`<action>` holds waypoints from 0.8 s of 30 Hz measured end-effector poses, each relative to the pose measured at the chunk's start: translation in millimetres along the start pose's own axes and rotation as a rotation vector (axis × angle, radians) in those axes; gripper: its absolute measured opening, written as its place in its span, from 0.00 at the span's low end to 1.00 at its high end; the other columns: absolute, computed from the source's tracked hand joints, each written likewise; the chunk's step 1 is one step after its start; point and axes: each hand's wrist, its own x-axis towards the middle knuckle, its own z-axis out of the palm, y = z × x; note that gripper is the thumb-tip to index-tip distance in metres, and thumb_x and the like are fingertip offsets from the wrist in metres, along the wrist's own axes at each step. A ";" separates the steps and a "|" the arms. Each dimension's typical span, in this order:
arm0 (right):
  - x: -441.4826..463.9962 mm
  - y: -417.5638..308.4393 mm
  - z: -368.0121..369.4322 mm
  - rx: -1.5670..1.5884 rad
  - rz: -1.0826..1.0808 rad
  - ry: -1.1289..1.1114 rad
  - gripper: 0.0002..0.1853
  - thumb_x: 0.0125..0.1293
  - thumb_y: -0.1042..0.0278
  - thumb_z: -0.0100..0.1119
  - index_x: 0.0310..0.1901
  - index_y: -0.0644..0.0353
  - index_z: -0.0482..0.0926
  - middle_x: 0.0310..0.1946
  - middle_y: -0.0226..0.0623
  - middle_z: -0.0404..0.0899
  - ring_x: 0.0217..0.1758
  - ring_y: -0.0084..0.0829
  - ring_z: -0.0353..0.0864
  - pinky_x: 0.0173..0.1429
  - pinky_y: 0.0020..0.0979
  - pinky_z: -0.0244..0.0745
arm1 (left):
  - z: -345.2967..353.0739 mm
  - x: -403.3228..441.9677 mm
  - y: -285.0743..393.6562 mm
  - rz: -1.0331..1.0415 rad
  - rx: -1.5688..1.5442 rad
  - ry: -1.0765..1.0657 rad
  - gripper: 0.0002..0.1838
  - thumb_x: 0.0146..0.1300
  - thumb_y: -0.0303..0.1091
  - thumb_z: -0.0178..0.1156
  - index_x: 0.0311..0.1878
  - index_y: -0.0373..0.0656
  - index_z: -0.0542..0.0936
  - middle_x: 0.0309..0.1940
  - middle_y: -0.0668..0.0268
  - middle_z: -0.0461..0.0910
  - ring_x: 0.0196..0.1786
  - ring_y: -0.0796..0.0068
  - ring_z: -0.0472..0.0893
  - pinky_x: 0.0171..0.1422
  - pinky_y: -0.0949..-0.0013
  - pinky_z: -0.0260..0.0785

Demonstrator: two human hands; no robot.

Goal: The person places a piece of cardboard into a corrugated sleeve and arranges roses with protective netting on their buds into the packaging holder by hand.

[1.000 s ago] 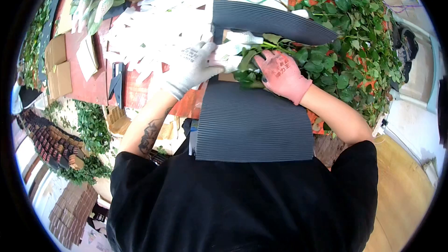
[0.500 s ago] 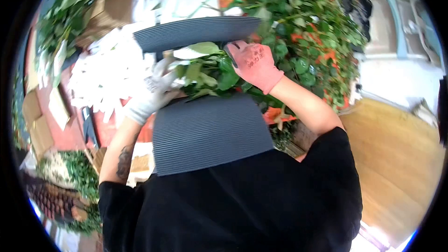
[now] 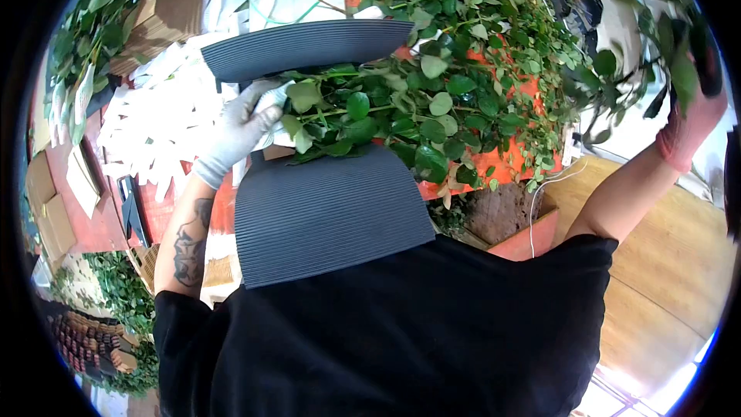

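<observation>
a red worktop point(image 3: 100, 230) spreads beneath the ribbed sheet point(image 3: 332, 220) and out to both sides of it. the leafy heap point(image 3: 455, 0) covers the worktop to the right of the ribbed sheet and beyond it. the ribbed sheet itself is dark grey, its near flap lying toward the person's black shirt point(image 3: 386, 332) and its far flap point(image 3: 309, 50) curving upright. between these flaps lie the leafy stems point(image 3: 363, 108), reaching out past the right side of the ribbed sheet.

white strips point(image 3: 150, 135) are piled to the left of the ribbed sheet, and brown cardboard point(image 3: 166, 19) is beyond them, up and to the left.

the right hand point(image 3: 695, 120), in a pink glove, is raised well apart from the ribbed sheet, out to its right; its grip looks closed on the raised stems point(image 3: 668, 62), though blur softens the fingers. the left hand point(image 3: 243, 120), in a pale glove, is at the left edge of the ribbed sheet, its grip partly closed, thumb and fingers around the netted heads point(image 3: 272, 100).

a dark tool point(image 3: 133, 212) lies left of the ribbed sheet, nearer the person than the white strips.
</observation>
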 end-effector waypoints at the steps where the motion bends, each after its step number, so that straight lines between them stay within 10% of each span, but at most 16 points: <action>1: 1.7 -13.1 5.6 -0.021 0.000 -0.068 0.21 0.59 0.72 0.62 0.54 0.68 0.76 0.47 0.40 0.81 0.46 0.25 0.79 0.52 0.24 0.72 | 1.0 2.4 -0.5 -0.021 -0.003 -0.002 0.22 0.65 0.39 0.57 0.58 0.38 0.71 0.39 0.62 0.79 0.44 0.75 0.78 0.52 0.70 0.70; 4: -6.3 -23.9 62.3 0.007 -0.080 -0.343 0.21 0.60 0.69 0.60 0.56 0.61 0.75 0.49 0.39 0.80 0.50 0.27 0.79 0.56 0.27 0.72 | 3.5 13.4 4.4 -0.159 0.204 -0.006 0.26 0.63 0.50 0.58 0.53 0.35 0.75 0.42 0.55 0.81 0.46 0.68 0.80 0.52 0.67 0.70; 6: -15.6 -65.6 117.9 -0.235 -0.623 -0.411 0.16 0.51 0.70 0.53 0.44 0.57 0.77 0.34 0.43 0.79 0.38 0.45 0.80 0.43 0.42 0.74 | 1.0 19.9 13.6 -0.230 0.617 -0.011 0.23 0.63 0.49 0.58 0.46 0.34 0.78 0.36 0.55 0.82 0.39 0.65 0.82 0.47 0.65 0.70; 8: -29.2 -83.3 156.1 -0.321 -0.561 -0.606 0.13 0.51 0.70 0.54 0.40 0.57 0.77 0.33 0.42 0.78 0.39 0.44 0.79 0.43 0.42 0.74 | 0.2 23.3 -4.6 -0.198 0.345 0.049 0.21 0.62 0.46 0.60 0.42 0.34 0.80 0.31 0.55 0.83 0.36 0.65 0.82 0.45 0.65 0.71; 10: -44.0 -50.7 205.3 -0.366 -0.608 -0.676 0.23 0.59 0.67 0.59 0.57 0.52 0.74 0.51 0.38 0.79 0.52 0.34 0.80 0.56 0.32 0.73 | -2.1 25.3 -5.7 -0.282 0.286 0.016 0.22 0.62 0.47 0.61 0.45 0.33 0.79 0.34 0.54 0.82 0.38 0.69 0.81 0.45 0.66 0.71; 14: -48.7 -86.5 225.9 -0.282 -0.443 -0.759 0.12 0.51 0.71 0.53 0.39 0.59 0.78 0.34 0.45 0.76 0.39 0.43 0.78 0.45 0.42 0.73 | -9.1 6.0 26.3 -0.303 0.473 0.087 0.24 0.63 0.45 0.60 0.52 0.33 0.76 0.43 0.56 0.81 0.44 0.67 0.80 0.51 0.67 0.71; 16: -61.3 -68.8 236.4 -0.097 -0.490 -0.536 0.22 0.57 0.68 0.58 0.56 0.51 0.74 0.51 0.38 0.77 0.51 0.39 0.78 0.57 0.36 0.73 | -17.5 -21.6 -6.2 -0.108 0.360 0.256 0.22 0.62 0.43 0.60 0.53 0.36 0.76 0.46 0.58 0.79 0.44 0.67 0.81 0.49 0.67 0.72; 18: -75.1 -108.5 187.2 0.149 -0.284 -0.593 0.21 0.55 0.67 0.61 0.53 0.53 0.75 0.49 0.38 0.77 0.49 0.37 0.78 0.55 0.36 0.72 | -35.1 -46.3 -4.3 -0.172 0.333 0.220 0.22 0.60 0.41 0.61 0.54 0.38 0.76 0.46 0.59 0.79 0.44 0.67 0.81 0.49 0.67 0.72; 24: -192.1 -145.9 215.6 0.086 -0.665 -1.373 0.22 0.56 0.51 0.59 0.47 0.58 0.71 0.37 0.36 0.78 0.46 0.35 0.78 0.45 0.36 0.72 | -25.1 -43.7 10.4 0.009 0.522 0.100 0.22 0.53 0.32 0.65 0.52 0.43 0.77 0.45 0.62 0.78 0.42 0.65 0.79 0.48 0.66 0.72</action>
